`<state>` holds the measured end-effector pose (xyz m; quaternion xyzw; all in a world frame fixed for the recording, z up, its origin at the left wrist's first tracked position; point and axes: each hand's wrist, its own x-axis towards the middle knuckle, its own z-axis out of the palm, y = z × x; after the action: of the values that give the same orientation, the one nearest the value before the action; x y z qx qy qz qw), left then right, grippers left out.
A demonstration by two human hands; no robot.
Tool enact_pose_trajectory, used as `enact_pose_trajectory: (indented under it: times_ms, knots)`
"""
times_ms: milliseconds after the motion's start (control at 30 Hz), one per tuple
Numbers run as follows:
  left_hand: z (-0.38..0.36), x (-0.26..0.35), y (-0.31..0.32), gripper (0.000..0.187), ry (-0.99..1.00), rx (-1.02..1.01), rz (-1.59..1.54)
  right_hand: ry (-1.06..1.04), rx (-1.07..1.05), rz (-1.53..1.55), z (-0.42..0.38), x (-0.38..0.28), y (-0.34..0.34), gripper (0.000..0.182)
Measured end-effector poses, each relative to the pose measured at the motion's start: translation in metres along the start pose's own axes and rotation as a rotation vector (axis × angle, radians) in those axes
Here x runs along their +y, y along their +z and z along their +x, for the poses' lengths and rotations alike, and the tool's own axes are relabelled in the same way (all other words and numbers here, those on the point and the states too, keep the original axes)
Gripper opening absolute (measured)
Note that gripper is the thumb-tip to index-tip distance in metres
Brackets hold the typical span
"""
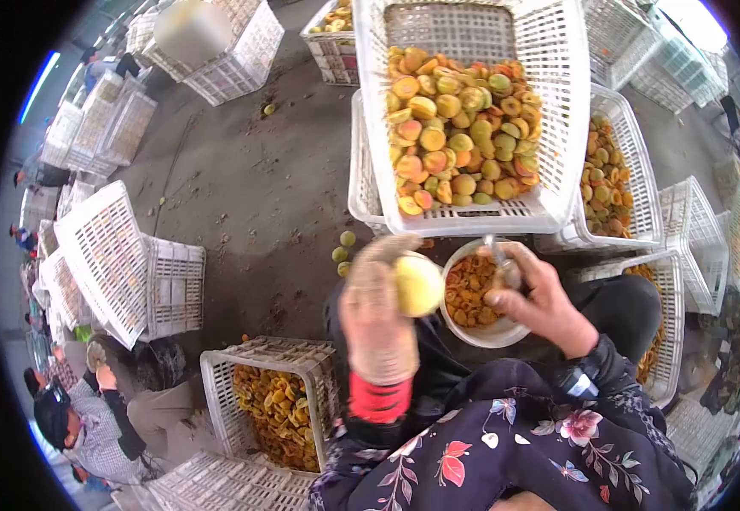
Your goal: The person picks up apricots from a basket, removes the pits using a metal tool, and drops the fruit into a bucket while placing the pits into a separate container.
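A yellow fruit (419,285) is being grasped in the left hand (378,319), at nine o'clock from a white bucket (491,339), while a metal-looking tool (509,271) is being clenched in the right hand (549,300) above the bucket's one-o'clock edge. Whether the fruit is being rested against the rim cannot be told. By its look, light weight and tender, easily bruised flesh are being suggested, with slipperiness to be expected wherever juice is being let out; a loose cradle around the sides is being favoured over a hard pinch. The tool, judged stiff and fairly light, is being held where it is best taken, by its thicker end. Blur is being left across the fruit and the left hand, so fine texture is being lost. Limp, curled orange scraps (469,288) are being contained by the bucket's smooth round wall. At twelve o'clock, plump halves (446,128), matte-skinned and yellow to blushed red, are being held in a rigid, slotted plastic crate (476,225). At six o'clock, a dark, flower-printed garment (506,451) is being worn.
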<state>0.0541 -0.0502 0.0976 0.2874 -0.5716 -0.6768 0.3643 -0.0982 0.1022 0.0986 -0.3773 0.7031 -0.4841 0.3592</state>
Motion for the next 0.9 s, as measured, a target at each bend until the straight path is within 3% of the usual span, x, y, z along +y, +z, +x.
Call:
enact_pose_trajectory:
  times_ms: [33, 133, 167, 267, 367, 433, 533, 600, 633, 667, 700, 767, 833, 900]
  knots:
    - [0.012, 0.009, -0.019, 0.046, 0.083, 0.025, 0.009, -0.072, 0.061, -0.080, 0.005, 0.024, -0.006, 0.037]
    - [0.056, 0.013, -0.063, 0.037, 0.065, 0.222, -0.009, 0.231, 0.138, -0.057, 0.017, 0.043, -0.020, 0.025]
    - [0.075, -0.009, -0.088, 0.033, 0.035, 0.255, 0.051, 0.362, 0.153, -0.020, 0.019, 0.046, -0.022, 0.023]
    - [0.120, -0.128, -0.169, 0.032, -0.167, 0.303, 0.215, 0.439, 0.159, 0.002, 0.021, 0.071, -0.020, 0.020]
    - [0.138, -0.239, -0.221, 0.035, -0.292, 0.312, 0.418, 0.444, 0.135, -0.062, 0.023, 0.091, -0.017, 0.020]
    - [0.143, -0.280, -0.246, 0.036, -0.313, 0.250, 0.489, 0.459, 0.121, -0.081, 0.025, 0.097, -0.018, 0.020]
    - [0.151, -0.300, -0.251, 0.039, -0.585, 0.126, 1.156, 0.527, 0.110, -0.141, 0.030, 0.099, -0.020, 0.022]
    - [0.134, -0.368, -0.283, 0.042, -0.529, 0.274, 0.447, 0.474, 0.148, -0.167, 0.033, 0.106, -0.017, 0.023]
    - [0.130, -0.399, -0.298, 0.044, -0.553, 0.335, 0.439, 0.397, 0.154, -0.191, 0.037, 0.106, -0.018, 0.025]
    - [0.126, -0.430, -0.313, 0.042, -0.447, 0.279, 0.732, 0.416, 0.123, -0.220, 0.042, 0.100, -0.021, 0.027]
    - [0.120, -0.495, -0.368, 0.039, -0.685, 0.093, 0.240, 0.403, 0.130, -0.181, 0.046, 0.100, -0.024, 0.028]
    - [0.128, -0.401, -0.279, 0.040, -0.649, 0.095, 1.065, 0.347, 0.159, -0.202, 0.064, 0.089, -0.033, 0.030]
    - [0.129, -0.401, -0.265, 0.044, -0.660, 0.086, 1.114, 0.377, 0.221, -0.295, 0.084, 0.078, -0.045, 0.032]
    - [0.121, -0.411, -0.275, 0.047, -0.678, 0.107, 1.165, 0.225, 0.319, -0.364, 0.110, 0.085, -0.061, 0.038]
